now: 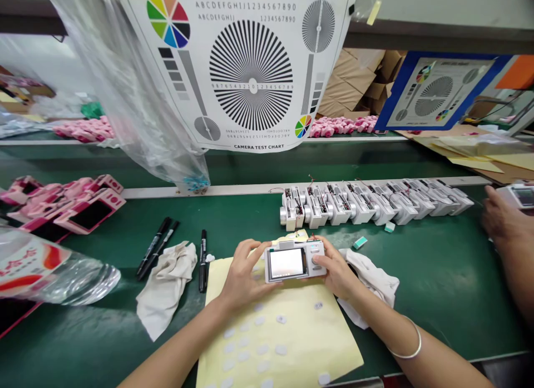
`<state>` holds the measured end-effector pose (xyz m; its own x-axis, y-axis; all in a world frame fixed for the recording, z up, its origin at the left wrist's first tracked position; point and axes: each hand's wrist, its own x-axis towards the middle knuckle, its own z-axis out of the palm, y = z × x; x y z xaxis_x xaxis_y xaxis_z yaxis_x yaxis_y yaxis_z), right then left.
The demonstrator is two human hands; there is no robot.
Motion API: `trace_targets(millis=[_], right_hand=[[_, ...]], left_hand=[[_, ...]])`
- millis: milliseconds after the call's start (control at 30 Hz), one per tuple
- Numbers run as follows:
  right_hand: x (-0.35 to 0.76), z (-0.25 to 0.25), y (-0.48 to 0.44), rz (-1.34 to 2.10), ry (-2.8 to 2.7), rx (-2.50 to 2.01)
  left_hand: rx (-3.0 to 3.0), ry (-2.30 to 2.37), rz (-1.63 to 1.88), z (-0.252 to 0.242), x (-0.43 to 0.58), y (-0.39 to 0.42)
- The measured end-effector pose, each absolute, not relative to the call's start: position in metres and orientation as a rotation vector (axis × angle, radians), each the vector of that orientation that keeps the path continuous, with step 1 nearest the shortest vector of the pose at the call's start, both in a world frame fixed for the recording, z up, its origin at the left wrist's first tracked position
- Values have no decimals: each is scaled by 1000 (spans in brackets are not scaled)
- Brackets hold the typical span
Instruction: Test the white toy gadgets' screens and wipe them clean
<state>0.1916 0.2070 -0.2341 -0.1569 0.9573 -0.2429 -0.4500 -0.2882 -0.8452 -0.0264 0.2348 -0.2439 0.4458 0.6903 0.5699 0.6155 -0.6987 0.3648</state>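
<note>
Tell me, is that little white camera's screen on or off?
On. The screen of the camera glows bright white, held by the left hand and right hand.

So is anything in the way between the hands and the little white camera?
Nothing visible. The left hand and the right hand both hold the white camera by its ends, above the yellow sheet.
</note>
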Motion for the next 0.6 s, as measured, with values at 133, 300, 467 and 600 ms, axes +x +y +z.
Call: trace_targets(millis=[133, 300, 467, 600], right_hand=[[192, -235, 206, 1672, -753, -992], [190, -237, 206, 1643, -773, -985], [189, -234, 206, 1637, -774, -1021], [188, -234, 207, 1641, -761, -1018]], left_hand=[[2632, 1155, 1147, -243, -25, 232], [2729, 1086, 1227, -241, -23, 230], [2693, 1138, 1185, -240, -22, 230], [2661, 1156, 1157, -241, -23, 231]])
